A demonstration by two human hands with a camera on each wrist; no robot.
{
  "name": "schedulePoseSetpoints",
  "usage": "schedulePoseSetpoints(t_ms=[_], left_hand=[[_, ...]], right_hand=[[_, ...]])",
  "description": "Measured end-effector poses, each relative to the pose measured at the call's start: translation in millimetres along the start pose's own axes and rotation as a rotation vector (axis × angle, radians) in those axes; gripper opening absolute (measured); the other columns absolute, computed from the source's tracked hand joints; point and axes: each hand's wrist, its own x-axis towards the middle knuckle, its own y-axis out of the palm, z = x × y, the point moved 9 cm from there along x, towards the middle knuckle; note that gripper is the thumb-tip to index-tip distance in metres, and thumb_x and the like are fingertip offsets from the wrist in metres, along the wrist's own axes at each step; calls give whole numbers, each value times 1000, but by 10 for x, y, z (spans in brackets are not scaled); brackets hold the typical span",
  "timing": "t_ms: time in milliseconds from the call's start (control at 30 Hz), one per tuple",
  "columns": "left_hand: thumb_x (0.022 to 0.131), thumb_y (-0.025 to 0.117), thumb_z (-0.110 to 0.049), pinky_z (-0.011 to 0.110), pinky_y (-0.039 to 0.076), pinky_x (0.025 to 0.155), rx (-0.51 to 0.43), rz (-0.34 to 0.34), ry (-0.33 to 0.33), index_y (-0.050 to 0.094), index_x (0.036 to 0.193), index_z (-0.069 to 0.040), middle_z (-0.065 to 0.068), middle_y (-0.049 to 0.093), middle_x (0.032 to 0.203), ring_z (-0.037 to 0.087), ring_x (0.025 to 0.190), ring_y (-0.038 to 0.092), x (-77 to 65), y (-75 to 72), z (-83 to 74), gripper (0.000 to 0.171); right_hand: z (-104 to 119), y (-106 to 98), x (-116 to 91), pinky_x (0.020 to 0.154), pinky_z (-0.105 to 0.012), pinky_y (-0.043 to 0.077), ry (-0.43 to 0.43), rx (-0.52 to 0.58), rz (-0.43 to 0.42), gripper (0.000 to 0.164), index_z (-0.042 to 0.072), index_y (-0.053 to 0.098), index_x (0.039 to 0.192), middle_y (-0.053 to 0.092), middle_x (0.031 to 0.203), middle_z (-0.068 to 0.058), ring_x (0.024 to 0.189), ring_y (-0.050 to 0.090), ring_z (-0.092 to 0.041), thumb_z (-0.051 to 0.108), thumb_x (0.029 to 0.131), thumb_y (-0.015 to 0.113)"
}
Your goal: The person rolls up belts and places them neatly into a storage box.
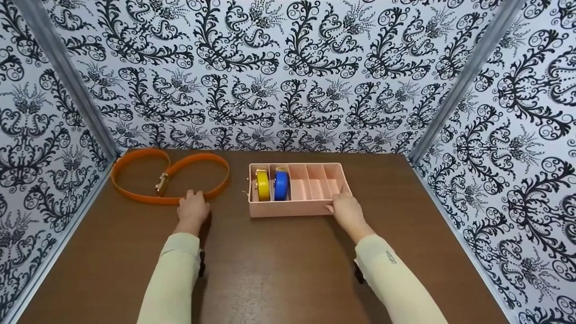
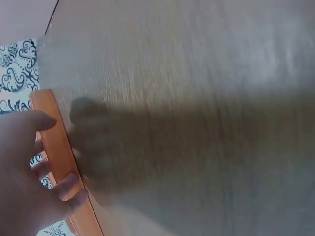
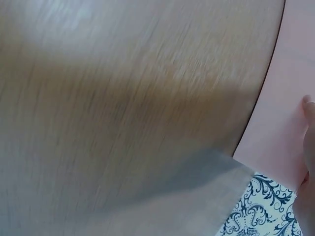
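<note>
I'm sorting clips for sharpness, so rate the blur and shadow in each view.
Head view: sharp, evenly lit, both hands and the pink box crisp. Left wrist view: table smeared, a dark shadow beside the orange belt. Right wrist view: table blurred, shadow band across it, the box edge soft.

A: How are the arms placed?
B: Both reach forward in pale sleeves. The left hand (image 1: pixel 192 208) has its fingers curled downward.
A: And the right hand (image 1: pixel 346 209)?
B: Extended, fingers bent over an edge.
</note>
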Motion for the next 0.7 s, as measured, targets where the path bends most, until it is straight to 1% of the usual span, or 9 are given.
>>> schedulePoseSetpoints(t_ms=[67,133,167,267,333,400,467,567,700], left_hand=[[98,56,-15,60,40,90,40,-53,28,60,114,9,31,54,116,49,105,50,-41,-53,-26,30],[97,59,-14,56,42,86,67,-93,63,65,98,9,26,60,97,45,93,56,-87,-91,-57,24],[96,61,-14,55,43,85,74,-104,79,66,94,8,24,61,91,43,90,58,-115,-101,-70,22],[94,63,-12,54,46,84,52,-104,114,69,94,7,22,63,89,43,88,60,-211,-117,-85,20],[94,64,-11,53,47,83,36,-95,125,70,95,6,22,65,90,42,89,61,-284,-120,-85,18],[93,64,-11,52,49,81,41,-90,143,71,94,5,20,66,89,41,87,62,-364,-119,-99,17],[93,64,-12,52,50,77,74,-90,171,70,88,4,19,65,83,40,82,62,-438,-104,-123,17],[93,65,-13,51,50,74,134,-101,220,67,81,2,16,62,77,39,76,61,-538,-73,-168,19],[92,66,-12,51,47,76,159,-123,277,65,76,1,13,59,72,38,72,59,-633,-39,-193,21]], right_hand=[[1,-8,5,83,-52,49,10,48,9,35,-6,63,96,65,95,-24,97,60,-42,25,86,74],[-5,-27,7,91,-53,45,23,108,7,39,-7,61,111,64,107,-25,108,56,-43,19,84,75],[-6,-39,5,93,-53,44,25,132,0,44,-7,59,117,62,112,-26,113,53,-44,16,84,75],[7,-78,-15,99,-56,39,32,209,-14,58,-5,51,132,53,128,-28,127,43,-46,11,81,75],[54,-109,-35,103,-57,35,7,232,-37,60,-5,49,133,49,133,-29,130,38,-47,9,80,75],[132,-153,-66,104,-58,33,-41,244,-84,59,-5,50,131,47,134,-29,129,38,-48,7,79,74],[241,-220,-102,101,-58,36,-104,258,-150,54,-4,52,128,48,131,-28,123,43,-49,5,79,73],[440,-315,-164,96,-58,41,-195,292,-214,49,-2,55,126,47,131,-27,118,47,-48,3,79,71],[748,-411,-234,93,-56,44,-307,338,-249,47,-1,58,124,49,132,-25,114,52,-44,1,78,70]])
